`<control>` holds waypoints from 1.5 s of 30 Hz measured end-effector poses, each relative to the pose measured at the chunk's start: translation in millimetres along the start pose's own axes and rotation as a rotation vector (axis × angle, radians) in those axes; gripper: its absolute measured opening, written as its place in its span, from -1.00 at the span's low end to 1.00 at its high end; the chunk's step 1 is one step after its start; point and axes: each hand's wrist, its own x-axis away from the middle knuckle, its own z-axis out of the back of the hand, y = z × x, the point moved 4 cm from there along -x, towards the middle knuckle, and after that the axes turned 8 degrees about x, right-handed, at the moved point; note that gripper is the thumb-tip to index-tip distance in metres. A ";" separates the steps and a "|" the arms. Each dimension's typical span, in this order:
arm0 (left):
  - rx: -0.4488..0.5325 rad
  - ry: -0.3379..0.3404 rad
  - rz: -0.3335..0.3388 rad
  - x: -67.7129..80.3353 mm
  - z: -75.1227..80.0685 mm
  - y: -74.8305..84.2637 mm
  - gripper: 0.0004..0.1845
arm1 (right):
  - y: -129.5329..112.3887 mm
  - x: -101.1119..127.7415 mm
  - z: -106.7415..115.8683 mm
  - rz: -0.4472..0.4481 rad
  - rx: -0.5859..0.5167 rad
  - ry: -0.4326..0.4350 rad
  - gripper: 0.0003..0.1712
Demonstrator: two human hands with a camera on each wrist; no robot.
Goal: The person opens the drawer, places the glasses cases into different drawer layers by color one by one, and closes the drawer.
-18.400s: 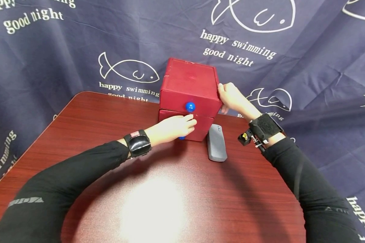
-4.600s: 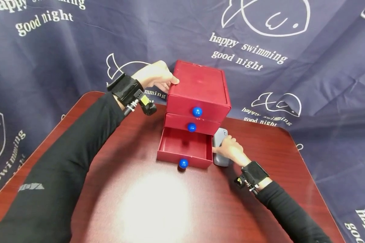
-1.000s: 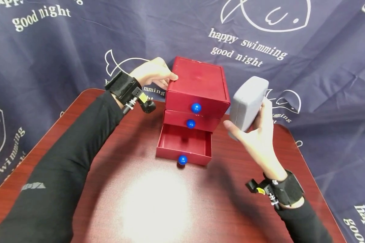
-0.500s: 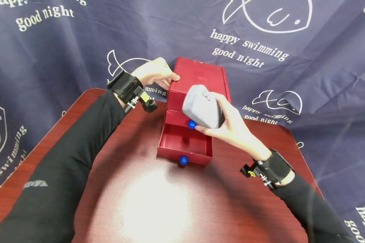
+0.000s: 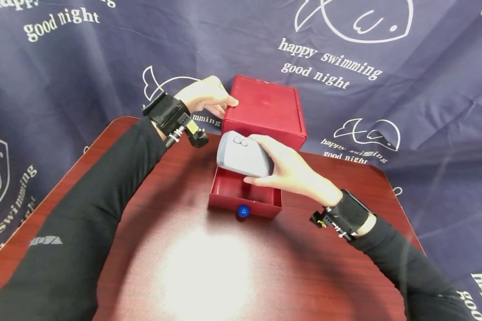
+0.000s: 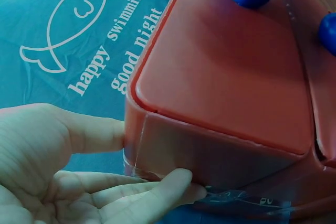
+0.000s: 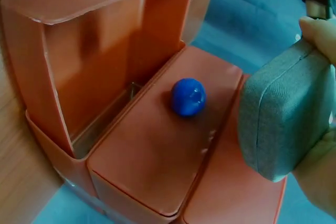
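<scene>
A red drawer box (image 5: 267, 104) with blue knobs stands on the table, its bottom drawer (image 5: 261, 207) pulled out and nothing seen in it. My left hand (image 5: 206, 96) holds the box's upper left edge, thumb on top and fingers along the side, as the left wrist view also shows. In my right hand (image 5: 295, 169) is a grey glasses case (image 5: 243, 154) with a small glasses emblem, gripped by one end between thumb and fingers. The case is tilted in front of the box above the open drawer, hiding the two upper knobs in the head view.
The reddish wooden table (image 5: 305, 276) reflects a bright glare at its front middle. A dark blue curtain (image 5: 124, 58) with white fish prints hangs right behind the table. Both wrists carry black straps with small cameras.
My right hand first lay by the glasses case on the table, then lifted it and carried it left over the open drawer, tilting it. The left hand keeps its hold on the box.
</scene>
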 end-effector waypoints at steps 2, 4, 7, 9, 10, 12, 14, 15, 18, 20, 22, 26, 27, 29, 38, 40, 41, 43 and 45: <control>0.002 -0.004 0.002 0.4 0.3 -0.7 -0.54 | -1.2 -0.3 -4.8 0.018 0.020 -0.016 0.00; -0.001 -0.005 0.001 0.7 0.5 -1.0 -0.53 | -2.0 -0.3 -9.1 0.025 0.021 -0.025 0.01; -0.006 -0.008 0.005 1.8 0.4 -0.3 -0.52 | -2.1 -0.6 -15.6 0.022 0.015 -0.043 0.00; -0.011 -0.009 0.011 2.9 0.2 0.2 -0.51 | -1.8 -0.9 -20.1 0.017 0.012 -0.061 0.00; -0.011 -0.009 0.012 3.0 0.2 0.2 -0.51 | -1.8 -1.3 -22.4 0.018 0.011 -0.073 -0.01; -0.011 -0.007 0.016 3.5 0.3 0.4 -0.51 | -1.3 -2.0 -27.5 0.017 0.004 -0.098 -0.01; -0.012 -0.005 0.014 3.8 0.3 0.3 -0.52 | -0.3 -2.6 -32.6 0.013 0.000 -0.122 -0.01; -0.010 -0.006 0.014 3.8 0.1 0.2 -0.53 | 0.4 -2.8 -35.0 0.011 -0.002 -0.133 -0.01; -0.003 -0.008 0.012 3.3 -0.6 0.7 -0.53 | 1.7 -3.4 -40.3 0.012 0.000 -0.159 -0.03; 0.001 -0.010 0.010 3.1 -0.9 0.7 -0.53 | 1.3 -4.5 -42.8 0.020 0.006 -0.173 -0.03; 0.002 -0.010 0.011 3.0 -0.6 0.6 -0.53 | 0.0 -6.1 -44.3 0.033 0.014 -0.187 -0.03; 0.004 -0.010 0.017 3.3 0.0 0.2 -0.52 | -2.1 -9.5 -48.3 0.046 0.052 -0.233 -0.01; 0.005 -0.009 0.018 3.4 0.1 0.1 -0.51 | -2.6 -10.1 -49.4 0.047 0.065 -0.246 -0.01; 0.007 -0.009 0.019 3.5 0.1 0.2 -0.51 | -3.3 -10.7 -52.0 0.043 0.093 -0.276 -0.01; -0.014 -0.013 0.005 2.4 -0.4 0.1 -0.52 | -1.6 -3.0 -58.8 -0.019 0.169 -0.408 -0.03; -0.014 -0.010 0.008 2.3 -0.1 -0.4 -0.52 | -0.6 -0.8 -58.5 -0.032 0.179 -0.430 -0.03; -0.013 -0.007 0.009 2.2 0.0 -0.6 -0.52 | 0.1 0.2 -58.3 -0.041 0.185 -0.438 -0.03; -0.010 -0.002 0.010 2.1 0.2 -1.1 -0.53 | 1.2 1.6 -57.7 -0.055 0.202 -0.452 -0.03; -0.009 -0.001 0.009 2.0 0.2 -1.4 -0.54 | 3.0 2.8 -57.7 -0.075 0.229 -0.469 -0.03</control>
